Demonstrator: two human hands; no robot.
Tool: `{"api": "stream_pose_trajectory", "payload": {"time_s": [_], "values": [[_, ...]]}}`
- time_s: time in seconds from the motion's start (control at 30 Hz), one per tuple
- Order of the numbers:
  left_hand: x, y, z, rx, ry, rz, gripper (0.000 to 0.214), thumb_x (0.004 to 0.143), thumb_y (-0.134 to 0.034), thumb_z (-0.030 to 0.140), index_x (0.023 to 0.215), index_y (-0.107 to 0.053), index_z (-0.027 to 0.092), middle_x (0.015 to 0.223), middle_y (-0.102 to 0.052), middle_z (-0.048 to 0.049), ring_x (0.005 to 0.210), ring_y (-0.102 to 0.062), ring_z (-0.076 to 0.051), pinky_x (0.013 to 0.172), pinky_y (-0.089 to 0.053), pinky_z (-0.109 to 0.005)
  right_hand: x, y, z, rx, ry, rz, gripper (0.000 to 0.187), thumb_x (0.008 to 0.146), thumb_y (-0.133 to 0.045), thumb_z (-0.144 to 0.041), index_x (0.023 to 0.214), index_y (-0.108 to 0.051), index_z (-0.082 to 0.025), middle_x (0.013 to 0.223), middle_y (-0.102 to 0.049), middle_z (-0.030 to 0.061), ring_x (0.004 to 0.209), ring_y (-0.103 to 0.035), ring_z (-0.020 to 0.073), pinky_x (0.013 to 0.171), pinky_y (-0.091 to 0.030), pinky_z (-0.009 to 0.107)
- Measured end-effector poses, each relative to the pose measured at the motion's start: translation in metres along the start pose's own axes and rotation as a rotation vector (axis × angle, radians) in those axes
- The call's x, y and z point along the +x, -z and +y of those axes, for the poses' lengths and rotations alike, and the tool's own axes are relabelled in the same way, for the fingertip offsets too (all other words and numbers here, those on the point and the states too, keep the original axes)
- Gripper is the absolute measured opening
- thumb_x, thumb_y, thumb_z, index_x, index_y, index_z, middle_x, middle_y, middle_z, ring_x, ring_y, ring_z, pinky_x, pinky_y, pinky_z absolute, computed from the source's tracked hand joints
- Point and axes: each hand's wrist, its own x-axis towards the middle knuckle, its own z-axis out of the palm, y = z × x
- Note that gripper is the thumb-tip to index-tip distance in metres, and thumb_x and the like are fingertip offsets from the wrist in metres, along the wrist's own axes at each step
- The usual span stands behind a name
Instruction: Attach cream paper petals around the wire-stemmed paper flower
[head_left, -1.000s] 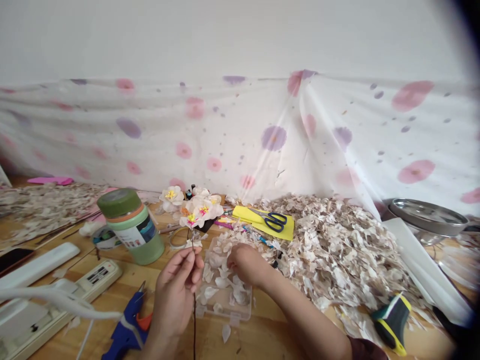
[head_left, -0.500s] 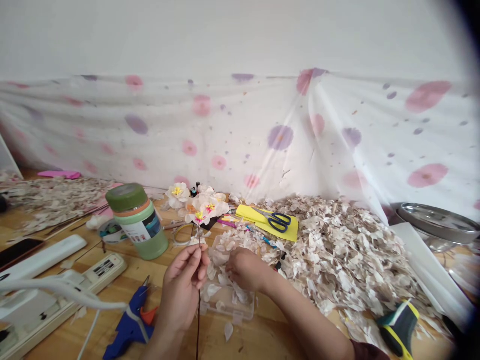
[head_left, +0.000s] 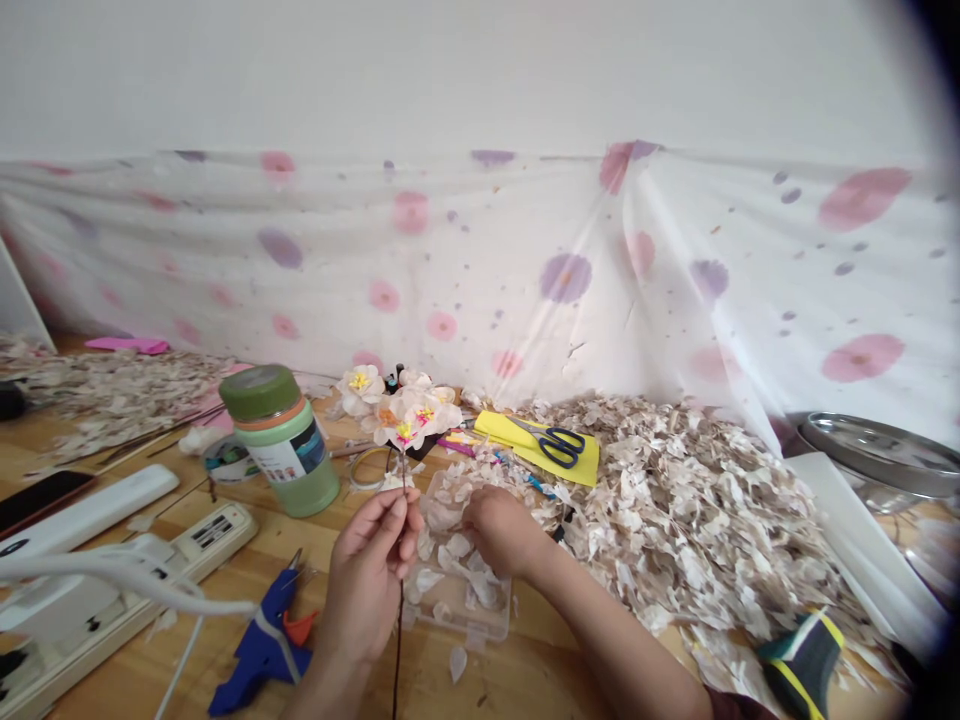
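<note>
Craft workspace, home or workshop I can't tell. Wooden table, cluttered; petal heap, four o'clock; glue gun, seven; power strip, eight; scissors, near centre; flowered sheet hung on wall, twelve.

Flower-printed sheet hung along white wall, lidded green jar stood upright on wooden desk, dark phone and power strip set at left, scissors laid on yellow paper, metal pan placed at far right.
</note>
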Motion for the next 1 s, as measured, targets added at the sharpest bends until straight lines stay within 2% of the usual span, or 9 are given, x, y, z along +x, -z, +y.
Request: {"api": "stream_pose_trajectory", "payload": {"time_s": [0.2,0.33,0.47,0.73,0.83,1.0], "values": [[-0.001,0.0,0.0,0.004,0.009,0.007,0.02,0.069,-0.075,0.03,0.082,-0.07,0.015,0.06,-0.06,0.0,0.045,-0.041,-0.005,0.037,-0.027,-0.013,-0.003,0.015,0.008,0.019,-0.013,-0.056,0.018,0.082,-0.055,-0.016,0.092,-0.069,-0.019,0.093,-0.068,0.0064,0.093,-0.059,0.0186,0.082,-0.041,0.025],[-0.001,0.0,0.0,-0.006,0.002,-0.001,0.02,0.068,-0.075,0.028,0.082,-0.07,0.015,0.061,-0.06,0.0,0.046,-0.041,-0.005,0.037,-0.028,-0.013,-0.012,0.025,0.032,-0.032,-0.159,-0.104,0.026,0.075,-0.056,-0.007,0.096,-0.07,-0.015,0.096,-0.069,0.012,0.094,-0.061,0.0234,0.079,-0.042,0.03],[-0.002,0.0,-0.001,-0.005,0.013,-0.012,0.02,0.068,-0.075,0.028,0.084,-0.07,0.015,0.061,-0.06,0.0001,0.047,-0.041,-0.005,0.038,-0.028,-0.013,-0.019,0.029,0.044,-0.049,-0.239,-0.169,0.031,0.07,-0.057,-0.003,0.093,-0.072,-0.019,0.092,-0.071,0.0094,0.086,-0.064,0.0224,0.072,-0.044,0.028],[-0.002,0.001,-0.001,0.032,0.015,-0.003,0.022,0.067,-0.076,0.03,0.084,-0.07,0.016,0.064,-0.061,-0.0004,0.047,-0.041,-0.005,0.037,-0.028,-0.012,-0.017,0.033,0.035,-0.033,-0.197,-0.143,0.031,0.072,-0.058,-0.005,0.096,-0.072,-0.018,0.097,-0.07,0.0109,0.094,-0.062,0.0241,0.078,-0.043,0.03],[-0.003,0.001,-0.001,0.035,0.017,-0.002,0.022,0.066,-0.076,0.029,0.083,-0.07,0.016,0.063,-0.061,-0.0002,0.047,-0.041,-0.005,0.037,-0.028,-0.012,-0.016,0.033,0.033,-0.009,-0.15,-0.125,0.033,0.074,-0.058,-0.007,0.101,-0.07,-0.021,0.099,-0.069,0.0083,0.096,-0.062,0.0218,0.079,-0.042,0.027],[-0.002,0.002,-0.002,0.042,0.016,-0.002,0.023,0.066,-0.077,0.03,0.083,-0.07,0.016,0.063,-0.061,0.0002,0.047,-0.041,-0.005,0.037,-0.028,-0.012,-0.014,0.025,0.027,0.013,-0.086,-0.163,0.032,0.069,-0.061,-0.009,0.096,-0.071,-0.024,0.091,-0.071,0.0042,0.087,-0.063,0.0202,0.071,-0.043,0.024]]}}
